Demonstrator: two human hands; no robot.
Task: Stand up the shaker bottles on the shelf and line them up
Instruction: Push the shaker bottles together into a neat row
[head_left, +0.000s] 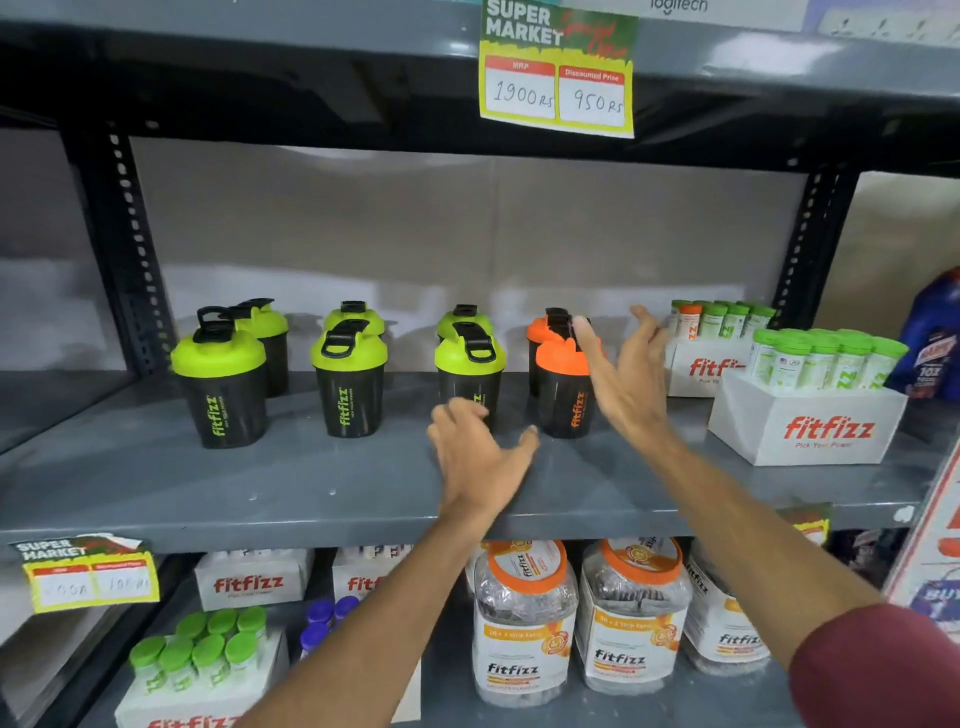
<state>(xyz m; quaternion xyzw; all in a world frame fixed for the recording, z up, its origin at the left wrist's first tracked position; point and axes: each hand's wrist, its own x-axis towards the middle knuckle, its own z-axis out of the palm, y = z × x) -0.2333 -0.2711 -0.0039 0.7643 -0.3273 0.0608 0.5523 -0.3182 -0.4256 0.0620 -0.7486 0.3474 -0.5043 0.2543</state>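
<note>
Both hands are spread and hold nothing: the left hand (480, 457) hovers over the bare front edge of the shelf (208, 499), the right hand (626, 379) beside the orange shaker bottles (563, 384). Six green shaker bottles (221, 384) stand upright in pairs, with open gaps between.

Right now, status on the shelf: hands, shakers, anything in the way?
Left hand open, empty. Right hand open beside front orange shaker. Eight shaker bottles upright, four pairs. White tube box crowds the right end.

Grey slotted-steel shelving (291, 499) stands against a pale wall (467, 218) — price tag (558, 73) clipped above.
</note>
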